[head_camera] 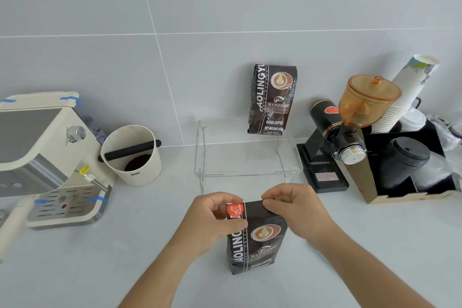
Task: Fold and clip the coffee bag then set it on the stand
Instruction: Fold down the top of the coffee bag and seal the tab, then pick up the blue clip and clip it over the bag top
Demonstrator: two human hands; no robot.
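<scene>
Left hand (212, 220) fingers pinch an orange clip (235, 209) at the top left corner of the bag (255, 237), thumb pressed on the bag face below it. Right hand (295, 210) fingers pinch the bag's top edge at its right side, tips pressed together on the fold. Bag stands upright on the tabletop (100, 270), between both hands, near the front edge of view. Bag is dark brown, glossy, white vertical lettering down the left side, round latte-art logo in the middle, top looks folded flat. Just behind it: clear acrylic stand (247, 170), a second identical bag (272, 100) upright on its rear part, leaning on the wall (225, 7). Tabletop is pale grey, matte; wall is large light grey tiles. Left: cream espresso machine (45, 157) with blue tape bits, cream knock box (132, 155) with grounds inside. Right: black grinder (345, 132) with amber hopper, organiser (410, 190) holding black lids, and a paper cup stack (405, 97).
</scene>
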